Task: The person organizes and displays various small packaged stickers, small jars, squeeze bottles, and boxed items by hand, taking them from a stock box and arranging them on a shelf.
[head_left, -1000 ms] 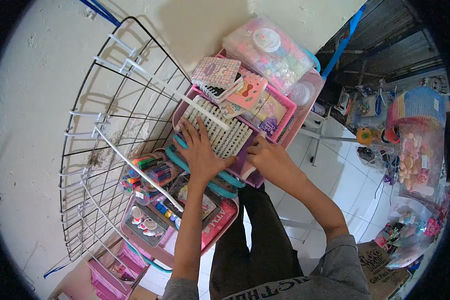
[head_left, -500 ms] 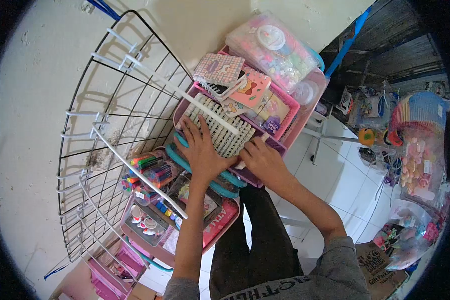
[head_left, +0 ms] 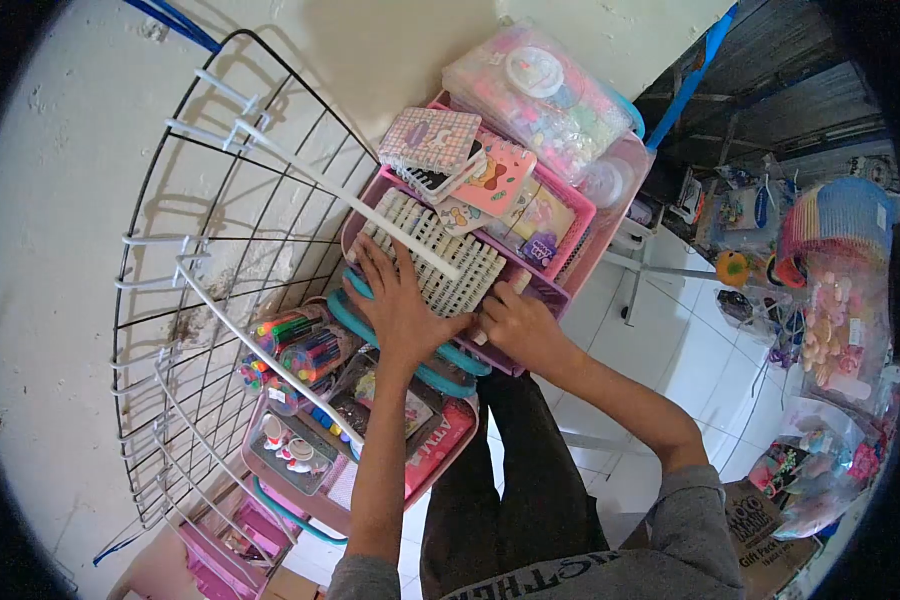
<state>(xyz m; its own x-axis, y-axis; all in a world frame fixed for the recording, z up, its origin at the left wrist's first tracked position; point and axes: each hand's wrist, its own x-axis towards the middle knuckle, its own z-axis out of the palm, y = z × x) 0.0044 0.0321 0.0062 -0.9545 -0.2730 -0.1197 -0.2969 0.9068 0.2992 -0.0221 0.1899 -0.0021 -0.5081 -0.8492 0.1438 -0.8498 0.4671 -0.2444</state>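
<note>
Packed rows of small cream-coloured pieces with dark edge marks, possibly spiral-bound pads seen edge-on (head_left: 440, 255), fill a purple basket (head_left: 550, 293). My left hand (head_left: 402, 315) lies with fingers spread over the left end of these rows, thumb pointing right. At the right end, my right hand (head_left: 520, 325) is closed, fingers curled round a narrow cream-coloured piece (head_left: 518, 281) whose ends show on both sides of the hand. Most of that piece is hidden. Just above the rows, small spiral notebooks (head_left: 432, 140) with printed covers lie in a pink basket (head_left: 582, 232).
A black wire rack with white hooks (head_left: 305, 170) leans on the left, one prong crossing above the basket. A lower cart tier holds tubs of coloured pens (head_left: 315, 352). A clear bag of pastel pieces (head_left: 545, 105) sits at the back. Packaged goods hang at right.
The view has shifted slightly. My left hand stays spread on the rows, and my right hand stays curled at their right end, with only a slight change in its fingers.
</note>
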